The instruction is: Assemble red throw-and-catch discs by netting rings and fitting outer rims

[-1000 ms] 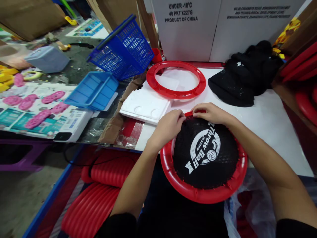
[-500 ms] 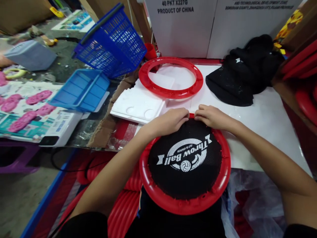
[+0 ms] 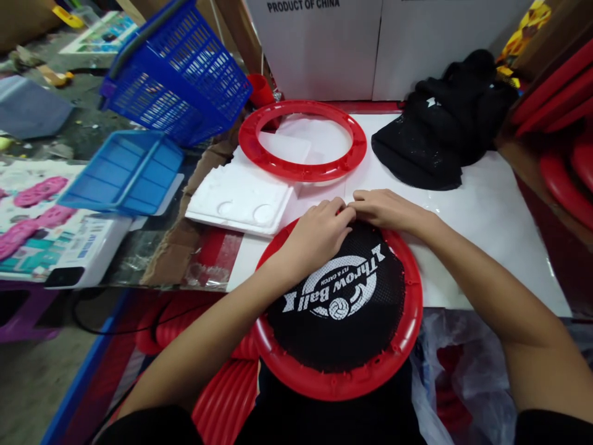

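The left grip point(image 3: 319, 232) and right grip point(image 3: 380, 209) meet at the centre of the frame, fingers curled in close together at the far edge of the black mesh point(image 3: 338, 340); the knuckles hide whether they pinch mesh, rim or both. The mesh lies within a red ring point(image 3: 333, 386) at lower centre. It should be light, soft and slightly stretchy, best taken by its edge; the ring looks stiff, smooth and apt to slide, best steadied by its outer rim. Beyond, on the bench point(image 3: 491, 235), sit another red ring point(image 3: 306, 172) and, upper right, a heap of black fabric point(image 3: 440, 123).
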A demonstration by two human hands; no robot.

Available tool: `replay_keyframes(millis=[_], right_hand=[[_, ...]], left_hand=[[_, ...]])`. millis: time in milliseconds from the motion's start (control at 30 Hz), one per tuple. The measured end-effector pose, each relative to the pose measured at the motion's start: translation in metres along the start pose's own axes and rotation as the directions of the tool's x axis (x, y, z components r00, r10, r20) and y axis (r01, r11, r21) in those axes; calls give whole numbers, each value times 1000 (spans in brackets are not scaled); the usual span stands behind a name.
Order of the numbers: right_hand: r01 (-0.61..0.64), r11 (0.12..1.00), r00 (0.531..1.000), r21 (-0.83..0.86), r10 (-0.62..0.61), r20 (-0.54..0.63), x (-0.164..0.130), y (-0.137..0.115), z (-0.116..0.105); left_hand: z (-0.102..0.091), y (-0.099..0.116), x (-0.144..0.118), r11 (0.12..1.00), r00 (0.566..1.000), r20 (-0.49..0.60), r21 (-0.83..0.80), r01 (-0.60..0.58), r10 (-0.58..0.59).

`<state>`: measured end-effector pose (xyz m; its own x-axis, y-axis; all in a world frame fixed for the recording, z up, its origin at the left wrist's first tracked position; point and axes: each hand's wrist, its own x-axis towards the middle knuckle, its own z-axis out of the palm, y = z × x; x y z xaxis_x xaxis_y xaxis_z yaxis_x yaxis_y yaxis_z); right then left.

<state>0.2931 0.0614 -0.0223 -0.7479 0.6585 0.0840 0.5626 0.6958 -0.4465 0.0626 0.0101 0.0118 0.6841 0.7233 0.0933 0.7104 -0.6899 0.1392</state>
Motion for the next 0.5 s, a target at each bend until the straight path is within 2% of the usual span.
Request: replay_keyframes(millis=[100, 167, 333, 433, 500], right_hand=[[3, 989, 1000, 145, -3, -4, 4, 5, 2], [-1, 971, 1000, 238, -1, 7, 6, 10, 1], [28, 893, 989, 448, -90, 117, 3, 24, -7], [13, 890, 984, 456, -91, 151, -1, 25, -8], [-2, 892, 989, 451, -65, 133, -2, 24, -6]], left_hand=[[3, 9, -11, 966, 982, -3, 179, -185, 189], [5, 13, -16, 933, 965, 32, 251, -259, 259], [11, 14, -22, 907, 959, 57, 315, -280, 277], [19, 12, -26, 917, 963, 39, 298, -266, 266], [27, 8, -28, 922, 964, 5, 292, -255, 265]])
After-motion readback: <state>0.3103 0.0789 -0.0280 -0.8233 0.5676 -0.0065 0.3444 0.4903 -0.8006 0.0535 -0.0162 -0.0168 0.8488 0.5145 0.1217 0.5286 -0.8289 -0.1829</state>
